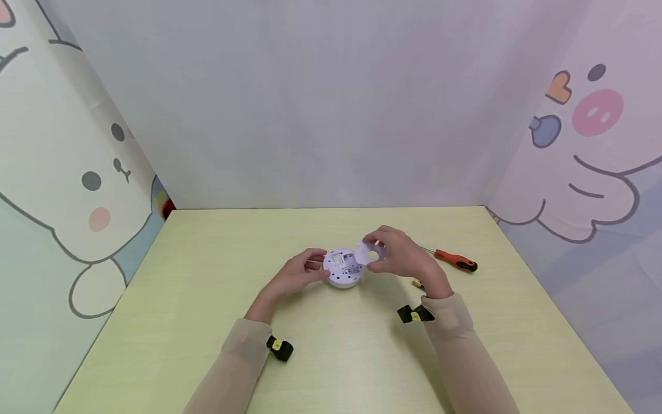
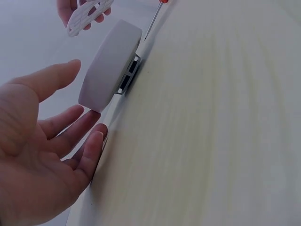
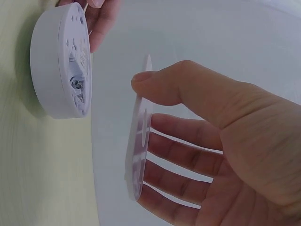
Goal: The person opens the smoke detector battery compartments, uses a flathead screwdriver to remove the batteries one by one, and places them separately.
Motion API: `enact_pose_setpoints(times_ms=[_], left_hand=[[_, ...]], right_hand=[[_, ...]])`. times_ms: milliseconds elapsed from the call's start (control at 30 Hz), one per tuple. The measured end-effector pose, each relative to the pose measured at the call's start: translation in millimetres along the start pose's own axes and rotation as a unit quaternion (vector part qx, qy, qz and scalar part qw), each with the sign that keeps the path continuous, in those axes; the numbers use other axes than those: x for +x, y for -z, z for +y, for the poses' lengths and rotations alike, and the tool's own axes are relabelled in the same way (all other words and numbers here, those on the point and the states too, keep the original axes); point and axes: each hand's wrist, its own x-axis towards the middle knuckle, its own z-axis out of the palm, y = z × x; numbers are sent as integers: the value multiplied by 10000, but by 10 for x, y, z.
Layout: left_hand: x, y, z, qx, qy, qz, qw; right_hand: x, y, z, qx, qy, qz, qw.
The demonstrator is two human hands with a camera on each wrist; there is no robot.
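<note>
A round white smoke detector sits mid-table with its back face up. Its battery compartment is uncovered, and metal contacts show inside it in the right wrist view. My left hand is at the detector's left side, fingertips right at its rim and thumb spread away from the fingers. On the other side my right hand pinches a thin white mounting plate with a round hole, thumb on one face and fingers on the other. The plate is tilted, raised above the table beside the detector.
A screwdriver with a red and black handle lies right of the right hand, its shaft partly hidden by that hand. A small yellowish item shows beside the right wrist, partly covered. Pale curtains stand behind the table.
</note>
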Motion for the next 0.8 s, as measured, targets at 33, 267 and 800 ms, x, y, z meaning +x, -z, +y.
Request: enact_pose_setpoints(times_ms=[33,267,800], left_hand=[[-2,-1,-1,-50,36,-5,10000],[-3,-28,-2,-133,60,-58,9999],[17,-124,-2,81,-114,35,9999]], right_hand=[[0,0,-3,6,7,3,10000],[5,-21,3,35,38,50,10000],[116,-194,15,-36,408,450,9981]])
